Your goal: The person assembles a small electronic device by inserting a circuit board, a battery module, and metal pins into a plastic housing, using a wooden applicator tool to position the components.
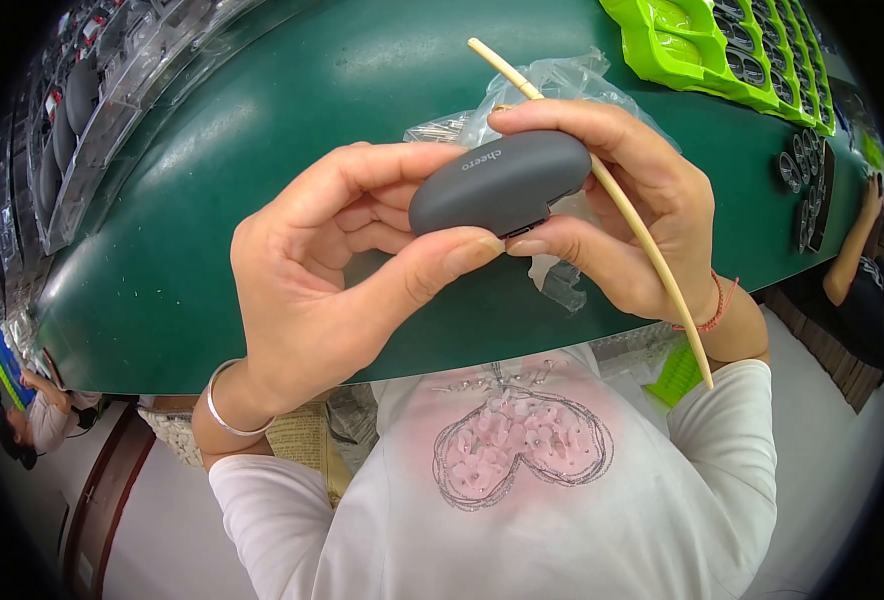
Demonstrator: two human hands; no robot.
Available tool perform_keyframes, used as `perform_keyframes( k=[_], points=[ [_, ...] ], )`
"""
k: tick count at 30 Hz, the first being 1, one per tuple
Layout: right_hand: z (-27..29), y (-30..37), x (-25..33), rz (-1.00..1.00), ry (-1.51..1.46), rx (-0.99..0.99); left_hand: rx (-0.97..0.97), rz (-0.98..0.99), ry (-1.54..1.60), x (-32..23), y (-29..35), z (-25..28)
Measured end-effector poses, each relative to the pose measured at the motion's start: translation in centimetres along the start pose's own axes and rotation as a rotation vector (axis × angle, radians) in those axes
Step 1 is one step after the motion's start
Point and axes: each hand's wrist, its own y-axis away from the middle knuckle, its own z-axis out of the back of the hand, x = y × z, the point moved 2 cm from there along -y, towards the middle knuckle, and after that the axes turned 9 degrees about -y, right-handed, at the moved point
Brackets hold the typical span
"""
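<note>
A dark grey, rounded oval case (492,185) with a small notch and slot on its lower edge is held up over the table between both hands. My left hand (332,250) grips its left end, thumb below and fingers above and behind. My right hand (632,200) pinches the right end, forefinger over the top and thumb at the slot. A thin pale stick (652,245), perhaps bamboo, runs slantwise through my right hand, its upper end beyond the case and its lower end near my forearm. Some of the fingers behind the case are hidden.
Crumpled clear plastic bags (562,75) and small metal pieces (442,130) lie on the green table (212,190) behind the case. Clear trays with dark parts (92,130) line the left; a lime-green tray (682,75) stands back right. Dark round parts (802,165) lie below it.
</note>
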Motion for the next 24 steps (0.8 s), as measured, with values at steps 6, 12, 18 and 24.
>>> perform_keyframes(
  k=[6,12,18,24],
  points=[
    [-0.04,-0.04,-0.08,0.007,-0.016,-0.002,0.006,-0.058,-0.015,-0.09,-0.09,0.08],
    [-0.04,-0.03,0.02,0.003,-0.015,0.009,0.024,0.035,0.027,-0.04,-0.02,0.25],
    [0.02,0.09,-0.01,-0.015,-0.009,0.003,0.016,0.030,0.038,-0.03,-0.05,0.01],
    [-0.08,0.09,0.02,0.052,0.023,0.007,0.032,-0.089,-0.019,0.13,-0.01,0.03]
  ],
)
